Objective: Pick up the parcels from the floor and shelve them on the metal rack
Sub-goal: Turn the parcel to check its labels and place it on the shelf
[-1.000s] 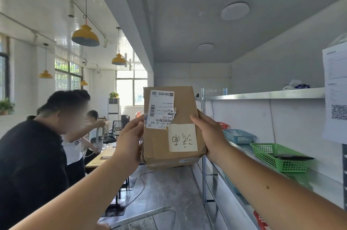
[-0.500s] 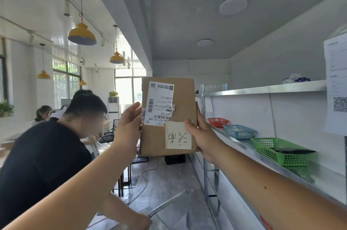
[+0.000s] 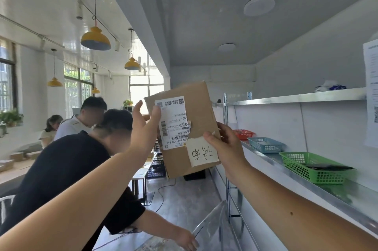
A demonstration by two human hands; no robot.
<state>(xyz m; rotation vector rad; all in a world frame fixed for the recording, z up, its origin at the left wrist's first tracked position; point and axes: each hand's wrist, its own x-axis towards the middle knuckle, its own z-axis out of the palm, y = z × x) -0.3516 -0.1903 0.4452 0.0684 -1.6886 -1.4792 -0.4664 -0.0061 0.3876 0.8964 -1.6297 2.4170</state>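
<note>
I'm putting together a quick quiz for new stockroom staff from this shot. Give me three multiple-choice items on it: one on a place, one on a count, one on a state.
1. Which basket on the metal rack is nearest the camera?
A red
B blue
C green

2. How many paper labels show on the facing side of the parcel?
A one
B two
C four

3. How does the parcel sit?
A flat on a shelf
B tilted in the air
C upright on the floor

Answers:
1 C: the green basket is foremost on the shelf.
2 B: there is a printed shipping label and a handwritten note.
3 B: the right hand grips its lower edge and it is aslant, clear of the rack.
</note>
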